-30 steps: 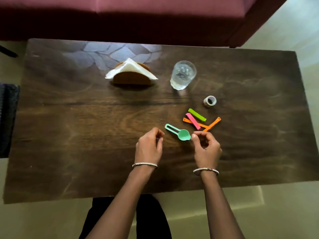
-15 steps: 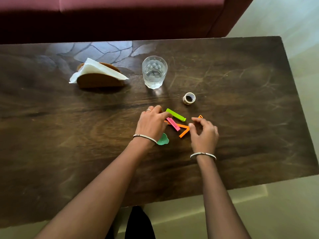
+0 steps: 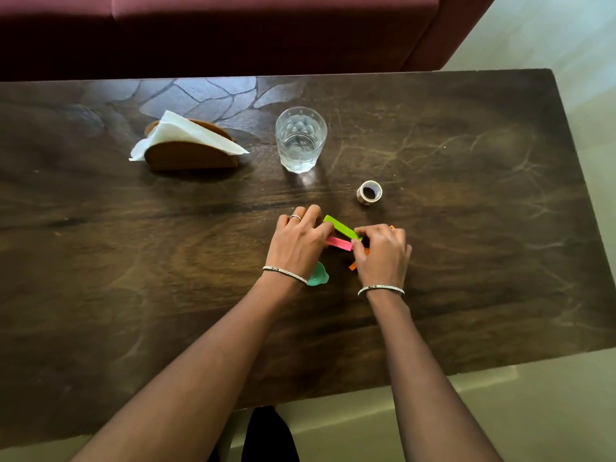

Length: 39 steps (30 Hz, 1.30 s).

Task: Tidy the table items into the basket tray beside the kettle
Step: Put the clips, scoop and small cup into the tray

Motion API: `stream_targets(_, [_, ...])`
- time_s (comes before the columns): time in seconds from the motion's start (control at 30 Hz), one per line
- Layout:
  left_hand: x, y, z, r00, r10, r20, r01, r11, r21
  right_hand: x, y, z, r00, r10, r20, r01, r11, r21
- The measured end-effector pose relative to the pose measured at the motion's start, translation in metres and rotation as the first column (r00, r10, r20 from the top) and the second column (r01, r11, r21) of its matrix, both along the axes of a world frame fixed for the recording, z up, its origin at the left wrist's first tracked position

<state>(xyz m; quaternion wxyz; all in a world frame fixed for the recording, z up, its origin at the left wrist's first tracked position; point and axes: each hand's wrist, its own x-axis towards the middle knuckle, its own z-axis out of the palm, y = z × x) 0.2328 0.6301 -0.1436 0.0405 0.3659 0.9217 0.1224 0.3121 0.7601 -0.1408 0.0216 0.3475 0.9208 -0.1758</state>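
Several coloured clips lie in a small pile right of the table's middle. My left hand curls over the pile's left side, thumb and fingers pinching the left end of the pink clip. With thumb and forefinger, my right hand pinches the right end of the green clip. Orange clips poke out from under my right hand. A teal scoop lies partly hidden under my left wrist. No basket tray or kettle is in view.
On the dark wooden table, a small tape roll sits just beyond the clips. A glass of water and a wooden napkin holder stand farther back. A maroon sofa runs along the far edge.
Both hands have moved forward from near the scoop onto the clip pile and closed in on it from either side. The view has shifted towards the table's right part.
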Motion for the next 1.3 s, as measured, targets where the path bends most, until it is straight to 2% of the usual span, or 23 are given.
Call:
stream_targets(0.07, [0.001,-0.009,0.005,0.994,0.080,0.080,-0.084,0.995,0.046,0.002,-0.005,0.002,0.997,-0.058,-0.056,0.057,0.998,-0.013])
stream_targets(0.13, [0.004,-0.022,0.011,0.967,0.168,0.193,-0.194,0.973,0.126,0.007,-0.011,0.007,0.967,-0.170,-0.187,0.155,0.983,-0.093])
stream_targets(0.23, [0.010,-0.050,0.022,0.863,0.259,0.434,-0.392,0.885,0.251,0.013,-0.029,0.020,0.898,-0.310,-0.312,0.232,0.936,-0.264])
stream_targets(0.37, [0.020,-0.092,0.041,0.677,0.349,0.648,-0.671,0.656,0.347,0.011,-0.075,0.038,0.816,-0.467,-0.341,0.261,0.823,-0.505])
stream_targets(0.47, [0.029,-0.128,0.050,0.490,0.373,0.788,-0.836,0.458,0.303,0.008,-0.116,0.046,0.811,-0.500,-0.304,0.216,0.739,-0.639])
stream_targets(0.57, [0.030,-0.172,0.060,0.258,0.249,0.933,-0.958,0.190,0.214,-0.004,-0.165,0.055,0.788,-0.581,-0.205,0.197,0.553,-0.810])
stream_targets(0.7, [0.024,-0.241,0.069,0.126,0.165,0.978,-0.992,0.017,0.125,-0.021,-0.235,0.065,0.792,-0.610,-0.024,0.211,0.310,-0.927])
stream_targets(0.87, [0.014,-0.339,0.074,0.075,0.202,0.976,-0.993,-0.070,0.091,-0.044,-0.321,0.070,0.786,-0.599,0.151,0.273,0.118,-0.955])
stream_targets(1.07, [-0.006,-0.465,0.077,0.059,0.414,0.908,-0.980,-0.148,0.131,-0.074,-0.432,0.070,0.856,-0.462,0.232,0.264,0.005,-0.964])
stream_targets(1.2, [-0.024,-0.537,0.074,0.049,0.583,0.811,-0.975,-0.149,0.167,-0.097,-0.507,0.072,0.875,-0.398,0.276,0.295,-0.014,-0.955])
stream_targets(1.3, [-0.038,-0.571,0.069,0.059,0.659,0.750,-0.983,-0.091,0.157,-0.115,-0.550,0.075,0.862,-0.395,0.319,0.321,-0.064,-0.945])
